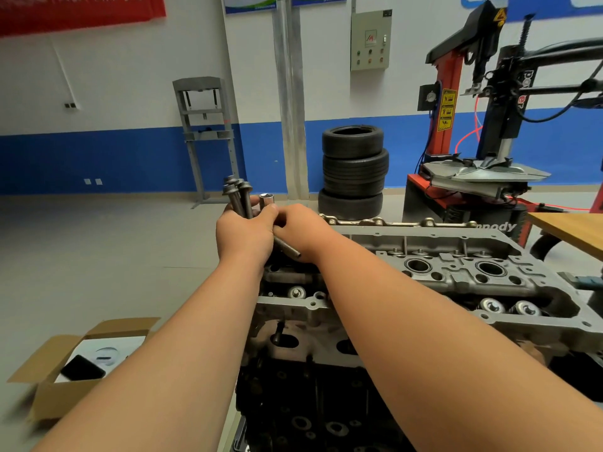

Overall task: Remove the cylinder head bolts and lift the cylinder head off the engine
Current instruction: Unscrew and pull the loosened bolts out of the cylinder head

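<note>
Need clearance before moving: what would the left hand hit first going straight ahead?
Nothing near: beyond the left hand, which grips the bolts, open floor shows, then the tyre stack far off. Depth is uncertain.

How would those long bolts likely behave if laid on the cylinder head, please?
The cylinder head bolts, gripped in the left hand with the right hand curled on them, look like solid steel: probably stiff and heavy for their size. Their round shanks would likely roll on the uneven cylinder head; flanged heads may curb that.
</note>
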